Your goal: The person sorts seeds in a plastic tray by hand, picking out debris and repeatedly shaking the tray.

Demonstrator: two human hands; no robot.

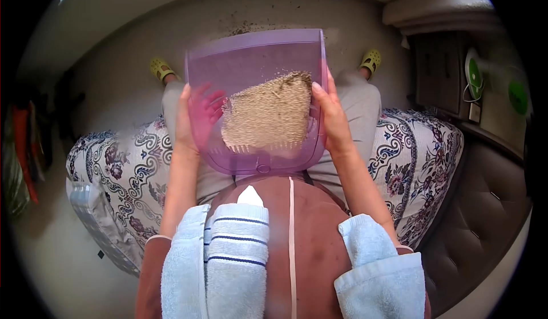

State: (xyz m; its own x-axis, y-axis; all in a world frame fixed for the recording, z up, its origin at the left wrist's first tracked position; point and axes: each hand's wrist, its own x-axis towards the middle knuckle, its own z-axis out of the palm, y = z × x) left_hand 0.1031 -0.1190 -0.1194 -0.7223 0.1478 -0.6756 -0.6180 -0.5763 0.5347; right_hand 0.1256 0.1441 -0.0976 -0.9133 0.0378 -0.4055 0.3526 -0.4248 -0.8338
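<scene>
A purple see-through plastic tray (pixel 254 40) is held out over my lap, with high side walls and a rounded near end. Inside it lies a heap of tan grain (pixel 268 116), banked toward the right wall; the exact kind I cannot make out. A few loose specks scatter on the tray floor beyond the heap. My left hand (pixel 185 126) grips the left wall, its fingers showing pink through the plastic and its thumb near the rim. On the right wall, my right hand (pixel 335 122) holds on with the thumb over the top edge.
A light blue towel (pixel 237 262) with dark stripes hangs over my chest. I sit on a patterned bedspread (pixel 399 159), beside a brown padded headboard (pixel 479 222). Dark bits (pixel 242 27) lie on the floor ahead. A dark cabinet (pixel 439 70) stands at right.
</scene>
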